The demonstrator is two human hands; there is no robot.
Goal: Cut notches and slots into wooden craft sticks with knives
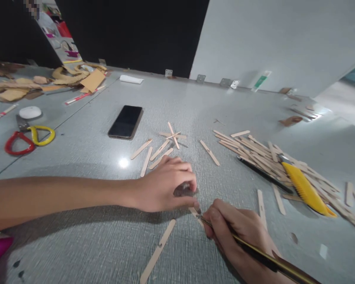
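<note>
My left hand (165, 183) reaches in from the left with its fingers curled, pinching a small dark object (185, 190) and pressing down on a wooden craft stick (196, 215) on the grey table (85, 150). My right hand (238, 232) is closed round a gold-coloured pencil (263, 256), whose tip touches that stick just below the left fingertips. Another long stick (158, 252) lies in front of my hands.
A heap of craft sticks (269, 156) with a yellow utility knife (306, 187) and a black pen (262, 171) lies at right. Loose sticks (156, 152) and a black phone (126, 121) sit ahead. Red-and-yellow scissors (28, 138) and cardboard scraps (73, 77) are at left.
</note>
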